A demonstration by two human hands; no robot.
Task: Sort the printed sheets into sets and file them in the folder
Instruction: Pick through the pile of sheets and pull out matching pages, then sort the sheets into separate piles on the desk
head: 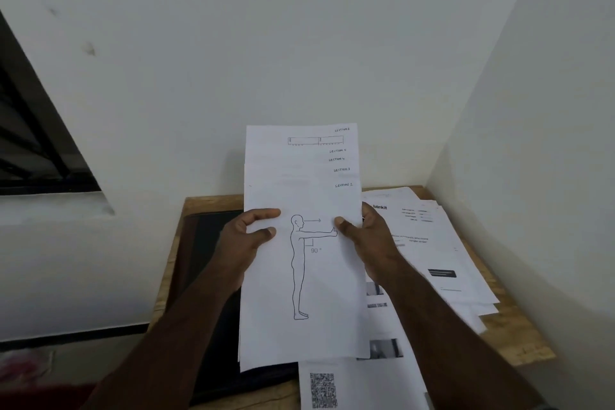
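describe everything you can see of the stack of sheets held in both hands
The stack of sheets is white printed paper, held nearly upright above the wooden table. The sheets are fanned upward, so handwritten section labels show stepped at the top right corners. The front sheet shows a line drawing of a standing figure with one arm straight out, marked 90°. The left hand and right hand grip its side edges, thumbs on the front.
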